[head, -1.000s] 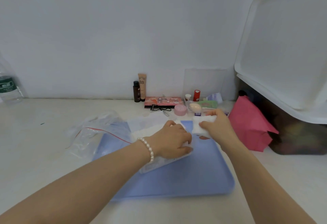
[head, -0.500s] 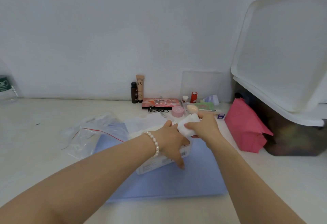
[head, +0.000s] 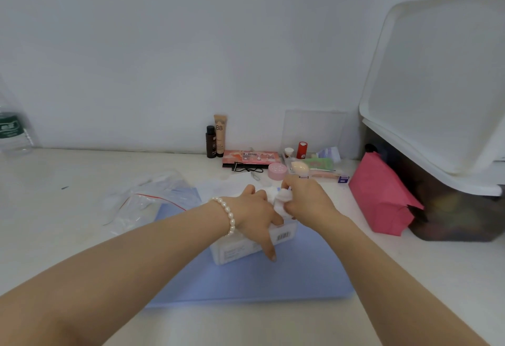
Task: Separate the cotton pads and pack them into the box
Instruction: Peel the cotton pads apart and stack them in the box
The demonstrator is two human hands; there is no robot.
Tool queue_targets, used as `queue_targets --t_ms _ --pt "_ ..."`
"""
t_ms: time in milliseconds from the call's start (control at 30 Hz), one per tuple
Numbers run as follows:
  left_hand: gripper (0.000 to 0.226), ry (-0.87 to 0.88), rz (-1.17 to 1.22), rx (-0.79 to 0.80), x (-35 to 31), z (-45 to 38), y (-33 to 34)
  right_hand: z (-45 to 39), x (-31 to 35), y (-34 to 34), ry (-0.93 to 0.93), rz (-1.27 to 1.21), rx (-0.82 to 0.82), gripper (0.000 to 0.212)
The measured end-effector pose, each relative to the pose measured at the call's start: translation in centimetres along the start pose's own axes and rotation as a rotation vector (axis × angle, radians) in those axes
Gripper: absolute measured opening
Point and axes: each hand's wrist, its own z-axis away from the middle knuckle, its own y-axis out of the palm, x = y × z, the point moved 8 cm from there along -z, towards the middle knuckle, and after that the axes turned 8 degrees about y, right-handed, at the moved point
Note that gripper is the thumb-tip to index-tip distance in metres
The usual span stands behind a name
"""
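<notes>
From the head camera, both bare hands meet over a translucent white rectangular plastic box [head: 247, 247] that lies on a flat pale-blue mat [head: 300, 272]. The box's long axis runs from near-left to far-right, and its barcoded end points toward the right forearm. The left hand [head: 254, 214], with a white pearl bracelet [head: 228, 215] on its wrist, rests on top of the box; one finger reaches down over the near side wall, and its upper fingers pinch the white cotton pads [head: 278, 200] bunched just beyond its knuckles. The right hand [head: 307, 199] is curled around the same clump from the other side, so the pads sit squeezed between the two hands, directly above the box's far end. How many pads are in the clump cannot be told. Left of the left hand, a crumpled clear plastic zip bag with a red seal line [head: 147, 200] lies partly on the mat. Beyond the hands, near the wall, stand a small dark brown bottle [head: 210, 142] and a beige tube marked BB [head: 220, 135], with a round pink jar [head: 276, 170] just past the right hand's fingers. To the right of the right hand sits a pink folded pouch [head: 382, 198].
</notes>
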Motion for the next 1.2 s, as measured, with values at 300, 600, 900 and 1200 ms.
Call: queue_targets --t_ms 300,600,900,1200 --pt "0.070 0.026 -0.015 -0.042 -0.3 0.3 0.2 0.3 0.5 0.7 0.100 0.056 0.100 0.033" --pt "0.062 -0.001 -0.061 -0.016 -0.5 0.2 0.3 -0.5 -0.6 0.8 0.215 -0.099 0.195 0.019" --pt "0.075 0.002 -0.010 -0.035 -0.3 0.3 0.3 1.6 3.5 0.6 -0.068 0.567 -0.107 0.022" --pt "0.073 0.004 0.005 -0.065 -0.4 0.3 0.6 1.4 1.5 1.3 0.119 0.235 0.118 0.018"
